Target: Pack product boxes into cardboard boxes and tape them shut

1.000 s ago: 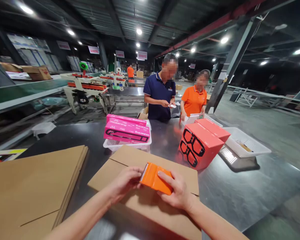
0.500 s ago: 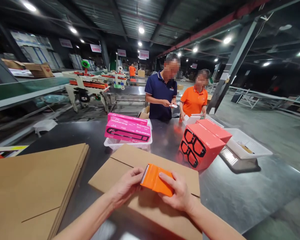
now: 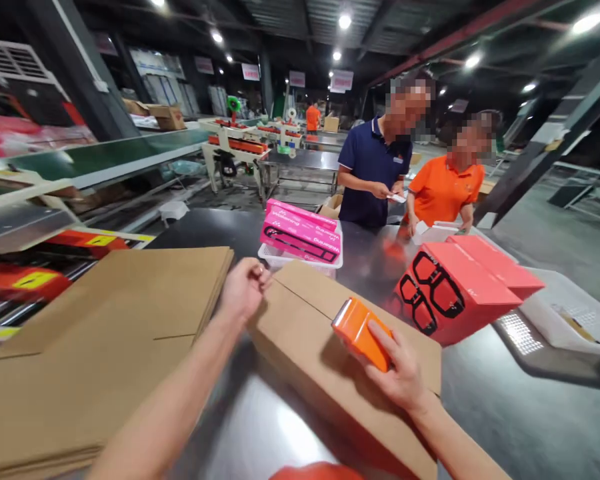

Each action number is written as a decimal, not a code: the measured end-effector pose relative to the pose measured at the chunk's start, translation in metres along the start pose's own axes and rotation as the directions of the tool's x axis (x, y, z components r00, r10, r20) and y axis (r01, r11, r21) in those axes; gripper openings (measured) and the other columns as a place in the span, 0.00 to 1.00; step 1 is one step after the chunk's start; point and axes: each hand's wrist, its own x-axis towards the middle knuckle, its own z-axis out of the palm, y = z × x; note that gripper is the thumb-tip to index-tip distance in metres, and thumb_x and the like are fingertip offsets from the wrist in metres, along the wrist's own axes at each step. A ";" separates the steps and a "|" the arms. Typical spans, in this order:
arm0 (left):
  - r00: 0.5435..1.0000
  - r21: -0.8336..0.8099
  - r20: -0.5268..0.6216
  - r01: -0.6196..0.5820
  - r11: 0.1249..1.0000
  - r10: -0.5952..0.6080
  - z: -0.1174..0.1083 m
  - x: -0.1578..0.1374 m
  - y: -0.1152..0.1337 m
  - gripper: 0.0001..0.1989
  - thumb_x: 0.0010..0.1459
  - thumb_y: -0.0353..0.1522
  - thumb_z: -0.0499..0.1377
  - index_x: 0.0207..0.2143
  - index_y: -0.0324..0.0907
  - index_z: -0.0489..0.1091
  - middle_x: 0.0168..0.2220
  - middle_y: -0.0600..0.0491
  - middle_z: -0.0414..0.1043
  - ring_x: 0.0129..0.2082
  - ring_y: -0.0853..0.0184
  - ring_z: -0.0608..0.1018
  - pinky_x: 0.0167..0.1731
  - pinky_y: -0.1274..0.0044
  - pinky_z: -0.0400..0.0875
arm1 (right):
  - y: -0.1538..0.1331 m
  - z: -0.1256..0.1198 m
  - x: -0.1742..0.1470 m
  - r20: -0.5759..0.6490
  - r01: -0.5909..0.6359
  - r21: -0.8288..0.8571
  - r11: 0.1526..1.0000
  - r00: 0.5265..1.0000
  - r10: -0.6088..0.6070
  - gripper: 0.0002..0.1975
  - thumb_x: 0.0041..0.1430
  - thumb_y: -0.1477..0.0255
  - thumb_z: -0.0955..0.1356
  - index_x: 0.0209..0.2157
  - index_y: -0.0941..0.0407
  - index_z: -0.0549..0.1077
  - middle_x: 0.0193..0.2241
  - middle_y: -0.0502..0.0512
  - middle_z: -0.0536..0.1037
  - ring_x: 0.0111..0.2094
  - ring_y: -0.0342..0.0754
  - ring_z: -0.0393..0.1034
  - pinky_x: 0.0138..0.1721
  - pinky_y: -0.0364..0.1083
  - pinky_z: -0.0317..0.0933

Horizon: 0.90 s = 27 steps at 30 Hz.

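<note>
My right hand (image 3: 403,373) is wrapped round an orange tape dispenser (image 3: 364,333) with a toothed metal edge at its front, held just above a brown cardboard box (image 3: 300,320). The box's top flaps lie closed, with a dark seam running between them. At the far left end of the box is my left hand (image 3: 246,287), its fingers curled in; what they hold, if anything, I cannot make out.
A stack of flat cardboard (image 3: 130,320) lies on the left. Pink boxes (image 3: 303,230) sit in a white basket (image 3: 270,257) behind the box. Red boxes (image 3: 460,287) and a white tray (image 3: 545,313) stand on the metal table (image 3: 545,420) to the right. Two people (image 3: 375,160) stand opposite.
My left hand has left the dispenser and moved left to the box's far end. My right hand has tilted the dispenser and stays over the box. The view has swung left.
</note>
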 end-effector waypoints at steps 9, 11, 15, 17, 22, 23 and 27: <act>0.901 0.490 0.281 0.162 0.857 -0.331 0.012 -0.041 -0.038 0.18 0.44 0.40 0.67 0.34 0.37 0.71 0.20 0.58 0.66 0.19 0.74 0.66 0.21 0.81 0.61 | 0.008 -0.010 -0.003 0.024 0.112 0.006 0.994 0.993 -0.112 0.37 0.56 0.71 0.69 0.66 0.44 0.56 0.42 0.59 0.68 0.36 0.52 0.69 0.31 0.51 0.71; 0.811 0.553 0.385 0.179 0.814 -0.440 0.026 -0.047 -0.052 0.15 0.46 0.41 0.64 0.29 0.37 0.70 0.21 0.56 0.66 0.20 0.74 0.67 0.22 0.81 0.61 | 0.006 -0.012 -0.003 0.037 0.122 0.002 0.993 0.992 -0.122 0.38 0.56 0.73 0.68 0.67 0.44 0.55 0.42 0.59 0.68 0.36 0.53 0.69 0.31 0.51 0.71; 0.661 0.624 0.521 0.137 0.769 -0.540 0.035 -0.047 -0.058 0.16 0.53 0.42 0.60 0.23 0.38 0.68 0.20 0.56 0.62 0.20 0.75 0.63 0.22 0.81 0.57 | 0.002 -0.011 -0.002 0.060 0.151 0.013 0.988 0.987 -0.151 0.39 0.53 0.74 0.68 0.66 0.44 0.57 0.43 0.60 0.68 0.38 0.54 0.70 0.32 0.52 0.72; 0.638 0.642 0.535 0.120 0.757 -0.554 0.033 -0.045 -0.056 0.11 0.52 0.39 0.60 0.27 0.38 0.71 0.22 0.56 0.64 0.21 0.74 0.63 0.23 0.81 0.57 | 0.002 -0.010 -0.002 0.051 0.158 0.033 0.987 0.986 -0.159 0.38 0.52 0.75 0.68 0.64 0.44 0.58 0.44 0.60 0.68 0.38 0.54 0.70 0.32 0.52 0.72; 0.583 0.703 0.516 0.129 0.699 -0.627 0.033 -0.041 -0.051 0.07 0.45 0.33 0.60 0.25 0.37 0.71 0.22 0.55 0.65 0.22 0.72 0.65 0.23 0.80 0.60 | 0.005 -0.006 -0.003 0.030 0.203 0.032 0.979 0.978 -0.204 0.36 0.51 0.75 0.68 0.62 0.47 0.63 0.43 0.59 0.69 0.37 0.52 0.69 0.32 0.50 0.70; 0.581 0.706 0.508 0.142 0.694 -0.636 0.034 -0.041 -0.052 0.07 0.45 0.33 0.60 0.24 0.37 0.71 0.21 0.55 0.64 0.21 0.73 0.65 0.22 0.80 0.59 | 0.005 -0.005 -0.004 0.024 0.199 0.032 0.979 0.979 -0.200 0.36 0.51 0.75 0.67 0.62 0.48 0.63 0.43 0.59 0.69 0.37 0.51 0.69 0.33 0.50 0.70; 0.609 0.650 0.512 0.186 0.737 -0.605 0.037 -0.041 -0.057 0.09 0.44 0.34 0.59 0.26 0.36 0.71 0.22 0.56 0.64 0.21 0.74 0.63 0.22 0.81 0.55 | 0.005 -0.003 -0.004 0.013 0.178 0.055 0.982 0.984 -0.179 0.36 0.51 0.76 0.68 0.63 0.49 0.62 0.44 0.59 0.69 0.39 0.51 0.69 0.35 0.49 0.70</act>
